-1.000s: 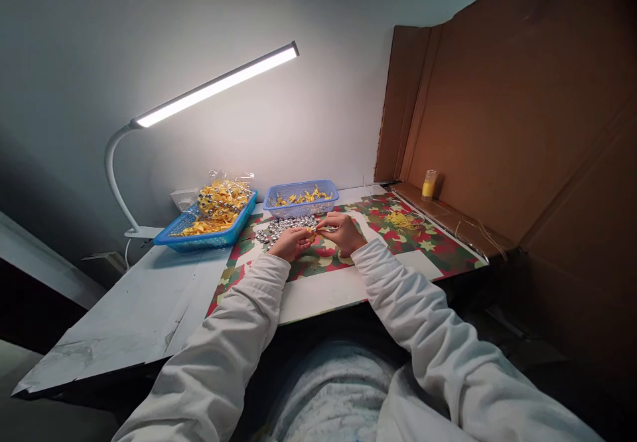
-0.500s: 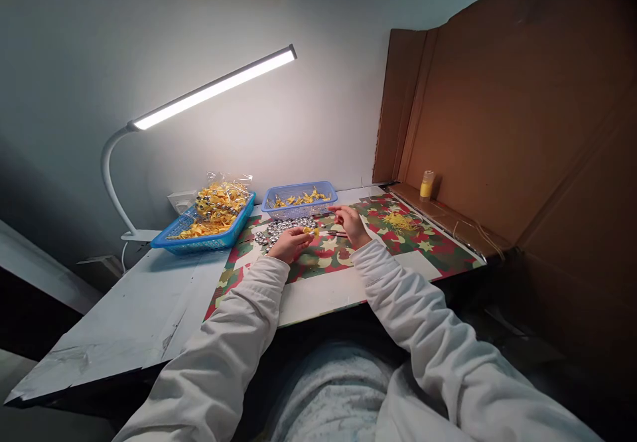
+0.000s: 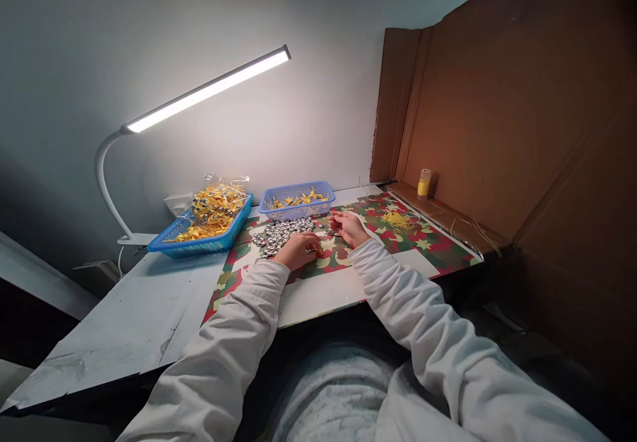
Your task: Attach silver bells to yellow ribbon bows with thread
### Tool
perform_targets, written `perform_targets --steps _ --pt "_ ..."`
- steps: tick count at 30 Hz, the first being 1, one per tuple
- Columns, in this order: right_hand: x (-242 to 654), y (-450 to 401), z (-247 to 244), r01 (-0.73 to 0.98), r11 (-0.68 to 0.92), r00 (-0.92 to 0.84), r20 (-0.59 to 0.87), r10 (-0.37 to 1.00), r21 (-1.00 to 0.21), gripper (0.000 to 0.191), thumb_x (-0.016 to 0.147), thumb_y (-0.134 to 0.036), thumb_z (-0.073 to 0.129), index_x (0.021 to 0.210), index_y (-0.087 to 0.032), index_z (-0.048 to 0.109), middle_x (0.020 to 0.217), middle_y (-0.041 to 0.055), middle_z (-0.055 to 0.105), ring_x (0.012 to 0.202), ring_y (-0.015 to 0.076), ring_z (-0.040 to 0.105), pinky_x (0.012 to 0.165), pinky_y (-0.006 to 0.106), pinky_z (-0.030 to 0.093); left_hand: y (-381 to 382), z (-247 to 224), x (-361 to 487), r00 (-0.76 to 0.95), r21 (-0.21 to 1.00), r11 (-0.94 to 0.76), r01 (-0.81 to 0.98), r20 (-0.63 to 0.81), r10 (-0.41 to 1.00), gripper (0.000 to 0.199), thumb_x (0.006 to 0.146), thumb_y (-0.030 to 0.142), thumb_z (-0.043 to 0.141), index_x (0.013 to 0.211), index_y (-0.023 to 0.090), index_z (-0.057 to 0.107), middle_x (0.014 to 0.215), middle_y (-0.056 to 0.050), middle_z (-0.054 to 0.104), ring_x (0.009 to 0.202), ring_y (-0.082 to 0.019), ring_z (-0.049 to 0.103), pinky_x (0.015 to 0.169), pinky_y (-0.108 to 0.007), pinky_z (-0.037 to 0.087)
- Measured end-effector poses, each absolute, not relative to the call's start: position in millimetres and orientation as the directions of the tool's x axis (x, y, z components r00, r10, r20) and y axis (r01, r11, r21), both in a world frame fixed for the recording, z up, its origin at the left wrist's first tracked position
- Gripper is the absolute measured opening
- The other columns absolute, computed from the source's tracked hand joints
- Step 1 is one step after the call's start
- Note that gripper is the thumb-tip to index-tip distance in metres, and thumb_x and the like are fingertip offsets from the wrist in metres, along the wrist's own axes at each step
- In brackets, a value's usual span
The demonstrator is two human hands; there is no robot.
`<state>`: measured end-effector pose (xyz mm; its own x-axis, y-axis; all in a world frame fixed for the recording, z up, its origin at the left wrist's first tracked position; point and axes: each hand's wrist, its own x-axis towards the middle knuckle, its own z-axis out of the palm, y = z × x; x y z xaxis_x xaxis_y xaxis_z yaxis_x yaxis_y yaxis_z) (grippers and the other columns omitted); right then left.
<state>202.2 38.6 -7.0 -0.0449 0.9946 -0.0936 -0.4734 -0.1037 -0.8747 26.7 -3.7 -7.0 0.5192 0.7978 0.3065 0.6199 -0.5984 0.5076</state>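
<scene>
My left hand (image 3: pixel 299 251) is closed low over the patterned mat, its palm turned down. A small bit of yellow ribbon (image 3: pixel 319 253) shows at its fingertips, mostly hidden by the fingers. Beside it, my right hand (image 3: pixel 350 228) has its fingers curled in, with thumb and fingertips around a slim tweezer-like tool (image 3: pixel 330 233). A pile of shiny silver bells or beads (image 3: pixel 286 229) lies just behind and left of my left hand. Behind both hands stands a light blue basket (image 3: pixel 297 211) holding several small yellow pieces.
To the left, a blue basket (image 3: pixel 194 251) is heaped with yellow ribbon pieces and a clear bag. A lit lamp (image 3: pixel 209 90) arches above. Yellow string (image 3: pixel 397 220) lies on the mat at right, near a small yellow bottle (image 3: pixel 423 184) and a cardboard wall (image 3: pixel 497 110).
My left hand has turned palm down and lowered with the yellow ribbon. My right hand's extended index finger has curled in, and its fingers have come to the slim tool.
</scene>
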Motion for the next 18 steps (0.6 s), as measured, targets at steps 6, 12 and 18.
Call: perform_targets --steps 6,12,18 --pt "200.5 37.0 -7.7 -0.429 -0.074 -0.021 -0.072 0.997 -0.9 0.019 0.077 0.001 0.052 0.075 -0.016 0.059 0.065 0.0027 0.064 0.058 0.0106 0.06 0.063 0.025 0.055 -23.7 11.5 35.1 0.573 0.283 -0.587 0.759 0.139 0.808 0.017 0.071 0.02 0.064 0.083 0.023 0.076 0.084 -0.008 0.073 0.08 -0.024 0.064 0.076 -0.029 0.045" --pt "185.2 36.8 -1.9 -0.335 -0.066 -0.007 -0.068 0.998 -0.94 0.017 0.082 -0.006 0.056 0.068 -0.016 0.055 0.061 0.002 0.063 0.052 0.0082 0.059 0.059 0.023 0.054 -38.2 8.7 40.5 0.606 0.059 -0.609 0.791 0.066 0.793 0.024 0.08 0.016 0.051 0.087 0.016 0.074 0.086 -0.014 0.071 0.077 -0.025 0.064 0.07 -0.033 0.045" --pt "159.3 59.2 8.2 -0.163 -0.086 0.034 -0.092 0.995 -0.983 0.023 0.078 -0.003 0.057 0.059 -0.015 0.052 0.051 0.0013 0.058 0.044 0.0076 0.053 0.045 0.018 0.045 -50.6 5.9 52.0 0.611 -0.12 -0.606 0.787 0.013 0.791 0.03 0.079 0.003 0.041 0.079 0.012 0.07 0.081 -0.017 0.069 0.073 -0.025 0.062 0.067 -0.033 0.043"
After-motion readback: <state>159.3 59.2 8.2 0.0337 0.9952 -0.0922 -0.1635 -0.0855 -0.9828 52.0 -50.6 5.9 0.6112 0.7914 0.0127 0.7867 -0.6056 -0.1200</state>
